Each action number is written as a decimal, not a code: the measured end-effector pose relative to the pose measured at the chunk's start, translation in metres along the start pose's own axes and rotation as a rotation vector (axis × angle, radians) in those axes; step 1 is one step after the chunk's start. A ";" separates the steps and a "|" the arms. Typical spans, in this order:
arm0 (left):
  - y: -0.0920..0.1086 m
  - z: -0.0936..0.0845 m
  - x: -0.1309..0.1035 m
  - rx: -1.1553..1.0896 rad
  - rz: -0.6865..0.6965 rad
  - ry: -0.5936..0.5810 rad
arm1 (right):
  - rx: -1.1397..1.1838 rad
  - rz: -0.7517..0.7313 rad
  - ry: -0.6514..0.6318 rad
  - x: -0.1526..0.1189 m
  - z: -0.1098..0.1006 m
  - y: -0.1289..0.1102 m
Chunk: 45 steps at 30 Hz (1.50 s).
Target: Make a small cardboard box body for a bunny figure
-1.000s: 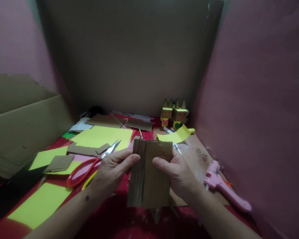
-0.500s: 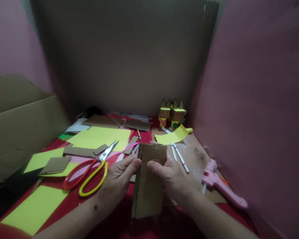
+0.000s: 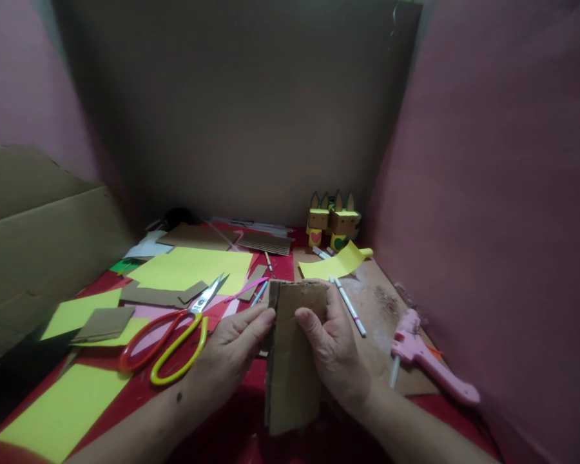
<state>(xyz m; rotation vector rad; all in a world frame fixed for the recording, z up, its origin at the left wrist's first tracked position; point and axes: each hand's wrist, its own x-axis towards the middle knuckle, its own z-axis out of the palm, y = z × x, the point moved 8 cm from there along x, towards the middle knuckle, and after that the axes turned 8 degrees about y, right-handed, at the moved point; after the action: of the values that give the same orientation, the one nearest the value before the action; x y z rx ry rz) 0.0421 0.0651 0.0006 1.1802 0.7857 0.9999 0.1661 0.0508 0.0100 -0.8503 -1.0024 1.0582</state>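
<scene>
Between my two hands is a folded strip of brown cardboard (image 3: 297, 367), held upright above the red table near its front. My left hand (image 3: 239, 341) pinches its left edge, thumb on the near face. On the other side, my right hand (image 3: 336, 348) grips the right edge with the thumb lying on the front and the fingers behind, mostly hidden. Large scissors (image 3: 198, 316) with one red and one yellow handle lie slightly open just left of my left hand. White marker pens (image 3: 350, 306) rest beyond my right hand.
A pink glue gun (image 3: 430, 361) lies at the right on a cardboard mat (image 3: 367, 283). Yellow paper sheets (image 3: 198, 264) and cardboard scraps (image 3: 104, 322) cover the left side. Two small cardboard figures (image 3: 336, 222) stand at the back. A large cardboard box (image 3: 43, 258) is at far left.
The cardboard has shifted slightly right and tilted a little between my hands. My right hand has turned somewhat, its thumb moving right on the front face.
</scene>
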 end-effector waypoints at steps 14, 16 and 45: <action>0.012 0.006 -0.007 0.253 0.147 -0.062 | -0.027 0.017 -0.021 -0.003 0.000 0.007; 0.013 0.007 -0.008 0.281 0.156 -0.069 | -0.017 0.021 -0.011 -0.003 0.000 0.007; 0.028 -0.016 -0.016 0.610 0.479 0.295 | -0.128 -0.007 -0.040 -0.014 0.004 0.008</action>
<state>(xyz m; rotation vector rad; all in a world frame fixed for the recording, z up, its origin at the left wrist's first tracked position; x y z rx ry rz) 0.0158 0.0583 0.0243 1.8280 1.1178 1.4029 0.1580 0.0401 0.0010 -0.9320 -1.1153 1.0161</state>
